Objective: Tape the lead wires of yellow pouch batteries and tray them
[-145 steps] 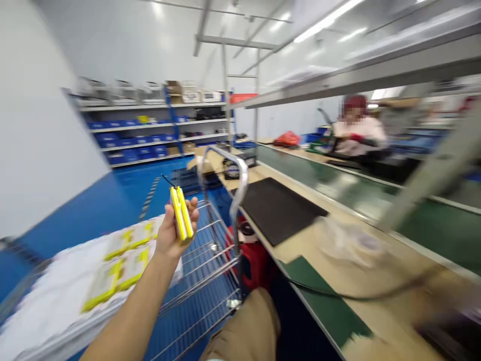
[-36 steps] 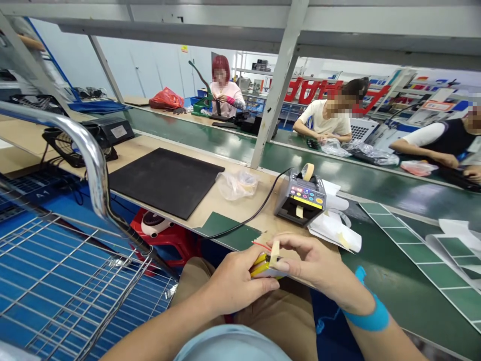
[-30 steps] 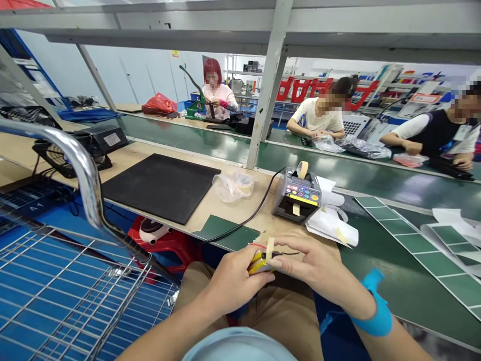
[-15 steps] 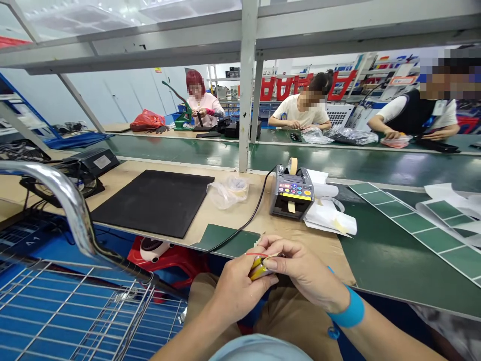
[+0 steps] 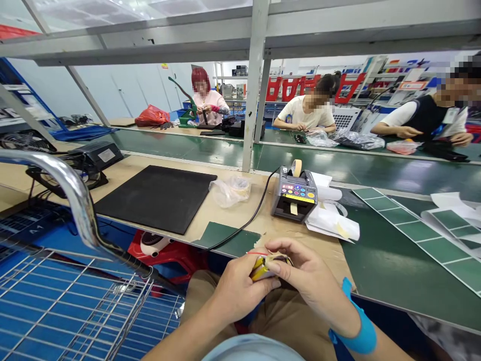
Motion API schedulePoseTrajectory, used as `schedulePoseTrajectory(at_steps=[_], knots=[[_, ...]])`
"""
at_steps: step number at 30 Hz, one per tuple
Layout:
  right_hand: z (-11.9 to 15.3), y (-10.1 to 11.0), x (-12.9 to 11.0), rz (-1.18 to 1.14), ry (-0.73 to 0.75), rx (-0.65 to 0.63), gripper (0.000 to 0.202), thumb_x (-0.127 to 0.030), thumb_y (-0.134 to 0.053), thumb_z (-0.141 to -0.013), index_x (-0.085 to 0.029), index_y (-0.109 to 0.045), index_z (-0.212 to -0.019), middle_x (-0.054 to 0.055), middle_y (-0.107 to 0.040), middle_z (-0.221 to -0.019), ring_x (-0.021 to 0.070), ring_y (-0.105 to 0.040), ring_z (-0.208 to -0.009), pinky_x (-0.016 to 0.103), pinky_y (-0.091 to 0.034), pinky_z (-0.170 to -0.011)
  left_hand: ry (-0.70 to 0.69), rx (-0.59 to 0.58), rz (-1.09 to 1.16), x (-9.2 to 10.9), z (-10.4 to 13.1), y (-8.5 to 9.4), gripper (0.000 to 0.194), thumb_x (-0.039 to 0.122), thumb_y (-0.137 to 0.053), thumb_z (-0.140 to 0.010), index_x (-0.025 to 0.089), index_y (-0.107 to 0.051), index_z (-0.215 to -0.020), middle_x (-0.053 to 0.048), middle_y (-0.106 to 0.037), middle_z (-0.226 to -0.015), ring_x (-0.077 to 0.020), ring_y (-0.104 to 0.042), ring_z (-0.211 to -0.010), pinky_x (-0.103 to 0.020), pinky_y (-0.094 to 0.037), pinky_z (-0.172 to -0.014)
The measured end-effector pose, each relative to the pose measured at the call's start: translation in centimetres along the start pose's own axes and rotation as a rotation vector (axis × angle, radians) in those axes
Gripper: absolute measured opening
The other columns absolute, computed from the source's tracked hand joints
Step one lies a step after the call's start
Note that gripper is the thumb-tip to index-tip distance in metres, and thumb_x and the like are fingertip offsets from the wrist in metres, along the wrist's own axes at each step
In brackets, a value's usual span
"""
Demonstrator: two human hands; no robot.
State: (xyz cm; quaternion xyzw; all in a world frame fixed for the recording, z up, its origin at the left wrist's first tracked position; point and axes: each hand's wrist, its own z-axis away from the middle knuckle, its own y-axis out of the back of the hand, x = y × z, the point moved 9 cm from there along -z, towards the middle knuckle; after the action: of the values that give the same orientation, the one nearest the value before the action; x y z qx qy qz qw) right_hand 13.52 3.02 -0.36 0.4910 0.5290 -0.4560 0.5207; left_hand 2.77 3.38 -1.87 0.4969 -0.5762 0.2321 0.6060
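Low in front of me, over my lap, my left hand [image 5: 236, 286] is wrapped round a small silver-and-yellow battery pack [image 5: 260, 271] with a red wire along its top. My right hand [image 5: 300, 265] is closed on the pack's other end, its thumb pressing a piece of tan tape [image 5: 277, 257] against the top. Fingers hide much of the pack. Beyond the hands, a grey tape dispenser [image 5: 295, 193] stands on the bench, a short tape end sticking out of its front slot.
A black mat [image 5: 158, 198], a clear plastic bag [image 5: 230, 190] and crumpled white backing paper [image 5: 332, 220] lie on the bench. A label strip [image 5: 417, 228] lies at right. At left is a wire cart [image 5: 75, 301] with a chrome handle. Several co-workers sit across the bench.
My right fingers have lifted and spread slightly over the pack, with the thumb now lying on the tape. The left hand keeps its hold. The view has shifted slightly.
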Motion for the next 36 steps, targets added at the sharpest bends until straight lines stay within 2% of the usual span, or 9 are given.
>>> schedulePoseTrajectory(at_steps=[3,5,9,13,15,17,24,30,36], knots=[[0.0,0.0,-1.2,0.037,0.097,0.023,0.019,-0.037,-0.067,-0.077,-0.019,-0.065,-0.071,0.004,-0.060,-0.090,0.0179,-0.058,-0.090,0.031,-0.047,-0.085,-0.006,-0.001,-0.044,0.0,-0.1,0.0,0.013,0.021,-0.068,-0.077,0.017,-0.062,-0.088,-0.001,-0.064,-0.089,-0.0163,-0.058,-0.081,-0.022,-0.043,-0.073],[0.0,-0.2,-1.3,0.047,0.099,0.008,0.022,-0.038,-0.065,-0.079,-0.018,-0.064,-0.069,0.004,-0.060,-0.088,0.0179,-0.059,-0.088,0.030,-0.048,-0.083,-0.008,-0.009,-0.070,0.0,-0.1,0.0,0.009,0.021,-0.068,-0.077,0.016,-0.062,-0.082,0.000,-0.063,-0.086,-0.0157,-0.057,-0.077,-0.022,-0.042,-0.071],[0.8,0.9,-1.1,0.219,0.126,0.105,0.032,-0.034,-0.063,-0.082,-0.025,-0.057,-0.111,0.006,-0.058,-0.112,0.0214,-0.055,-0.104,0.036,-0.046,-0.089,0.007,0.014,-0.063,-0.2,-0.2,0.5,0.014,0.024,-0.069,-0.077,0.016,-0.062,-0.087,-0.001,-0.065,-0.087,-0.0163,-0.058,-0.079,-0.022,-0.042,-0.071],[3.5,1.4,-5.4,0.650,0.585,0.339,0.029,-0.013,-0.063,-0.080,-0.029,-0.058,-0.104,0.004,-0.059,-0.094,0.0223,-0.051,-0.093,0.042,-0.040,-0.086,0.037,0.042,-0.088,-0.4,-0.2,0.9,0.019,0.027,-0.070,-0.076,0.016,-0.063,-0.090,-0.002,-0.065,-0.088,-0.0162,-0.058,-0.078,-0.023,-0.043,-0.071],[4.7,-0.1,-6.9,0.815,0.792,0.321,0.032,-0.004,-0.063,-0.076,-0.027,-0.061,-0.098,0.003,-0.058,-0.080,0.0210,-0.049,-0.082,0.043,-0.038,-0.082,0.026,0.034,-0.062,-0.2,-0.2,0.8,0.023,0.028,-0.068,-0.078,0.016,-0.062,-0.095,-0.002,-0.066,-0.091,-0.0164,-0.059,-0.079,-0.023,-0.043,-0.072],[5.0,-1.2,-7.6,0.899,0.868,0.290,0.038,-0.001,-0.063,-0.074,-0.026,-0.061,-0.102,0.003,-0.059,-0.076,0.0203,-0.049,-0.078,0.043,-0.038,-0.078,-0.011,0.012,-0.056,0.2,-0.3,0.5,0.020,0.029,-0.065,-0.081,0.016,-0.062,-0.096,-0.002,-0.065,-0.092,-0.0163,-0.059,-0.081,-0.023,-0.044,-0.073],[4.2,-1.8,-8.0,0.856,0.883,0.195,0.025,0.000,-0.060,-0.078,-0.015,-0.063,-0.098,0.006,-0.059,-0.077,0.0186,-0.048,-0.078,0.037,-0.040,-0.072,-0.182,0.005,-0.270,1.2,-0.3,0.8,0.010,0.022,-0.063,-0.082,0.017,-0.059,-0.089,-0.001,-0.063,-0.079,-0.0163,-0.059,-0.073,-0.023,-0.044,-0.067],[3.4,-2.2,-7.5,0.804,0.802,-0.046,0.014,-0.002,-0.059,-0.080,-0.015,-0.061,-0.086,0.005,-0.058,-0.078,0.0173,-0.047,-0.079,0.035,-0.040,-0.073,-0.452,0.040,-0.405,2.5,0.3,1.2,0.018,0.019,-0.056,-0.086,0.017,-0.055,-0.104,-0.006,-0.068,-0.096,-0.0203,-0.064,-0.086,-0.028,-0.047,-0.077],[3.0,-2.1,-7.1,0.735,0.749,-0.138,0.015,-0.003,-0.061,-0.080,-0.015,-0.060,-0.090,0.005,-0.057,-0.082,0.0162,-0.048,-0.081,0.033,-0.041,-0.073,-0.514,0.007,-0.400,3.1,0.2,0.9,0.017,0.018,-0.054,-0.087,0.015,-0.054,-0.104,-0.008,-0.068,-0.100,-0.0208,-0.065,-0.090,-0.029,-0.048,-0.080]])
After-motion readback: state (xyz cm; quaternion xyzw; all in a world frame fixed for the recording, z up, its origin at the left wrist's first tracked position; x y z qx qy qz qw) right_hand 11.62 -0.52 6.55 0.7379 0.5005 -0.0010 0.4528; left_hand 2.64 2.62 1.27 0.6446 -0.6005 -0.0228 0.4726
